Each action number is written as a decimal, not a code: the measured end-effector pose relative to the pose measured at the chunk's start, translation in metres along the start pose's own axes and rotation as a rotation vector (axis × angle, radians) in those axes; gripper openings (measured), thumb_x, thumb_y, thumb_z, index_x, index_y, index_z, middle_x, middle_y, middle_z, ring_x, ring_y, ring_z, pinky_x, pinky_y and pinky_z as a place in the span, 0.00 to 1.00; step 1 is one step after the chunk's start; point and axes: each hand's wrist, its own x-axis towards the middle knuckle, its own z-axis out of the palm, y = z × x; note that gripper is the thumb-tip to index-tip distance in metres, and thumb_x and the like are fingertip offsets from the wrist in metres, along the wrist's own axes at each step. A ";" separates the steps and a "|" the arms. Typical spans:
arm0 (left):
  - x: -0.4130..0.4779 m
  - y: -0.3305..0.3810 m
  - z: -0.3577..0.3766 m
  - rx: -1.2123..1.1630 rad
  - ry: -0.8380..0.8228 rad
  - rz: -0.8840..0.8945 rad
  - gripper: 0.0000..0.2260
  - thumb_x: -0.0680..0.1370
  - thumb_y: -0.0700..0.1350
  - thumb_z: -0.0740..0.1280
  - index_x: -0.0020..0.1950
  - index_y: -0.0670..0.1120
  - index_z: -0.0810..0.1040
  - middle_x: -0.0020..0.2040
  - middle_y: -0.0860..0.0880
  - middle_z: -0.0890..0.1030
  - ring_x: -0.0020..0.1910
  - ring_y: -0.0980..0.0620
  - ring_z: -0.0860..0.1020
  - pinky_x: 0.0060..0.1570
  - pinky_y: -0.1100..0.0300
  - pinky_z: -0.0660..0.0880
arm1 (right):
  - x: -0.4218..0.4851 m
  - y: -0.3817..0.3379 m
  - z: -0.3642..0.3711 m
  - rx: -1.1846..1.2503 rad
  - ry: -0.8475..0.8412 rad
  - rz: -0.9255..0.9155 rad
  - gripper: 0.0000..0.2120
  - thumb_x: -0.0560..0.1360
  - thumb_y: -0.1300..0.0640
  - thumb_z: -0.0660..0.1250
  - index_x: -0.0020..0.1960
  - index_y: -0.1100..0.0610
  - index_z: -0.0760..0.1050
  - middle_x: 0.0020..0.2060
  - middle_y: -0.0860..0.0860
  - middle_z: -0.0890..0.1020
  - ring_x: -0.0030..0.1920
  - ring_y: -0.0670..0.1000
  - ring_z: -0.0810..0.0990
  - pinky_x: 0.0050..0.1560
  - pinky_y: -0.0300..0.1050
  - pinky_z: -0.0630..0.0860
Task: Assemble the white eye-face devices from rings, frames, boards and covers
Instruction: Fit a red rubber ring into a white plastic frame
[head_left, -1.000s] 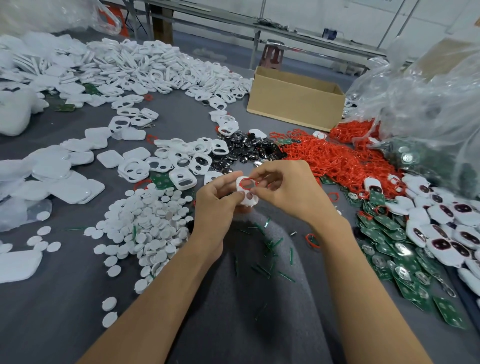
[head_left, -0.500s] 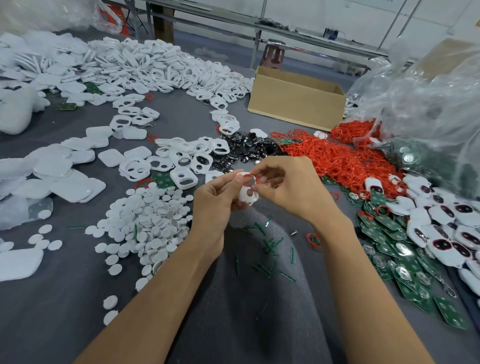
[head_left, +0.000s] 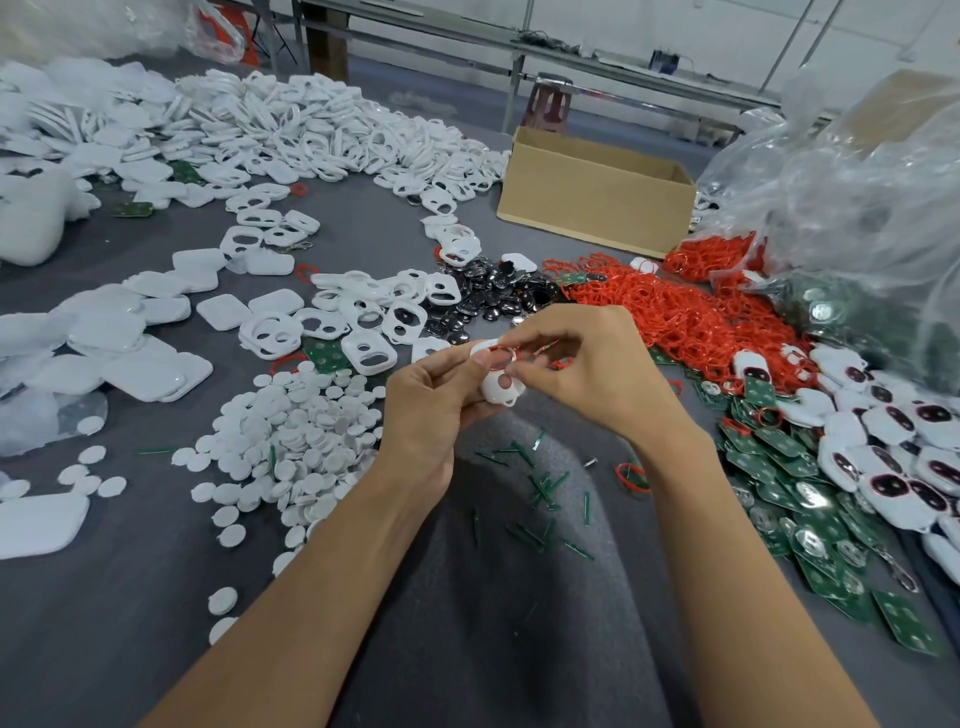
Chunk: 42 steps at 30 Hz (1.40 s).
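Above the grey table (head_left: 156, 597), between the 2 forearms, both hands meet on 1 white frame (head_left: 498, 387). The left hand (head_left: 431, 410) grips it, thumb on the top edge and fingers curled underneath, and tilts its holed face up toward the camera, probably so the eye opening can be seen and reached. The right hand (head_left: 587, 364) pinches a red ring (head_left: 501, 349) between thumb and fingertips, right on the frame's upper opening. This looks like the ring being seated, so this unit is at an early step.

The stock lies in loose heaps within arm's reach, sorted by kind, probably for quick picking:
- the red rings (head_left: 675, 317) are just beyond the right hand
- the white frames (head_left: 363, 322) and white discs (head_left: 301, 431) are by the left hand
- the green boards (head_left: 779, 467) and the finished devices (head_left: 909, 441) are to the right

There are 2 containers. The cardboard box (head_left: 597, 208) stands open at the far side of the table, and from this angle only its inner wall shows, so I cannot tell what is in it. The clear plastic bag (head_left: 857, 197) slumps at the right, with what appear to be more green boards in its lower folds.
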 end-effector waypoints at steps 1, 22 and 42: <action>0.000 0.000 0.000 0.006 0.005 0.005 0.04 0.74 0.41 0.69 0.44 0.43 0.83 0.40 0.48 0.86 0.38 0.53 0.84 0.38 0.61 0.81 | 0.000 0.000 0.000 0.003 -0.005 -0.004 0.09 0.67 0.67 0.75 0.45 0.58 0.85 0.38 0.54 0.84 0.37 0.49 0.81 0.40 0.38 0.78; -0.002 0.007 0.000 -0.157 0.056 -0.012 0.13 0.65 0.43 0.72 0.49 0.43 0.83 0.40 0.48 0.86 0.39 0.54 0.84 0.37 0.65 0.80 | 0.001 -0.004 0.014 0.431 0.196 0.315 0.04 0.70 0.67 0.73 0.43 0.61 0.83 0.32 0.56 0.83 0.30 0.47 0.79 0.30 0.34 0.74; -0.003 0.010 -0.001 -0.159 0.076 0.052 0.12 0.66 0.43 0.72 0.49 0.43 0.83 0.40 0.49 0.86 0.40 0.55 0.83 0.38 0.64 0.79 | 0.003 -0.017 0.037 0.559 0.364 0.482 0.01 0.71 0.65 0.73 0.42 0.62 0.83 0.36 0.59 0.85 0.37 0.55 0.83 0.47 0.50 0.80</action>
